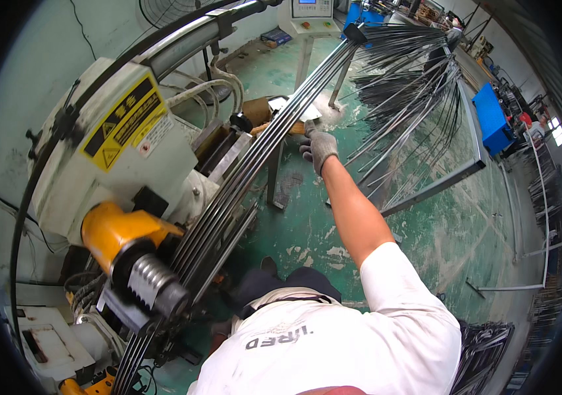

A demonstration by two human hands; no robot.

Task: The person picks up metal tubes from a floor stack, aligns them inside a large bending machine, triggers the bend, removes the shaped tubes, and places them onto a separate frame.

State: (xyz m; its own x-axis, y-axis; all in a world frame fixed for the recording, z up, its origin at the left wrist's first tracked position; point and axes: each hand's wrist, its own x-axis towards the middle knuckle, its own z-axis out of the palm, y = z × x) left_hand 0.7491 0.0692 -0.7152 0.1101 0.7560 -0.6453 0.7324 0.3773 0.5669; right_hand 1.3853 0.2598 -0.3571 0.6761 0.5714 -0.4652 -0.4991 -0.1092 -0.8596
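My right hand, in a grey work glove, reaches forward over the green floor. Its fingers are apart and partly bent, and nothing shows in them. Just left of it, a row of long shiny metal rods runs slantwise along the machine, apart from the hand as far as I can tell. The rods pass beside a yellow-orange machine head with a thick, ridged metal shaft. My left hand does not show; the lower left is dark and crowded with machine parts.
A grey metal frame at the right carries many thin dark rods. The white machine housing with a yellow warning label fills the left. A control panel stands at the far end. Blue equipment is farther right.
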